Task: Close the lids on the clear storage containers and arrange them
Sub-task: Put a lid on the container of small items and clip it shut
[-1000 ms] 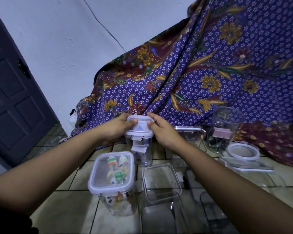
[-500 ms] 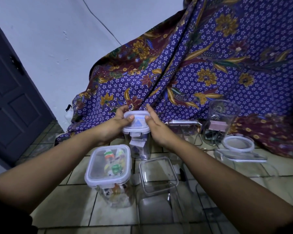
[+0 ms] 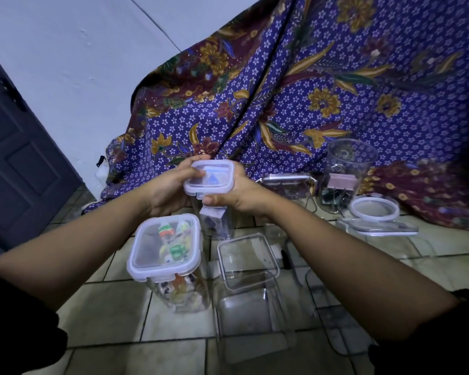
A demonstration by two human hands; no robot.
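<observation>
A small tall clear container (image 3: 217, 223) with a pale purple lid (image 3: 209, 177) stands on the tiled floor, and both hands grip that lid. My left hand (image 3: 171, 188) holds its left side. My right hand (image 3: 238, 193) wraps its right side, thumb pressing the front clasp. In front stands a lidded container (image 3: 168, 255) holding colourful items. Beside it an open clear container (image 3: 252, 301) stands without a lid. A round jar (image 3: 344, 177) at the right is open, with its round lid (image 3: 374, 209) lying next to it.
A purple floral cloth (image 3: 309, 104) drapes over something behind the containers. A flat rectangular lid (image 3: 379, 230) lies on the tiled floor (image 3: 106, 315) at the right. Another clear box (image 3: 284, 185) sits behind my right wrist. A dark door (image 3: 19, 158) is at the left.
My right hand has moved around the lid, its thumb now on the front clasp, and the lid sits tilted toward me. The camera view has shifted slightly.
</observation>
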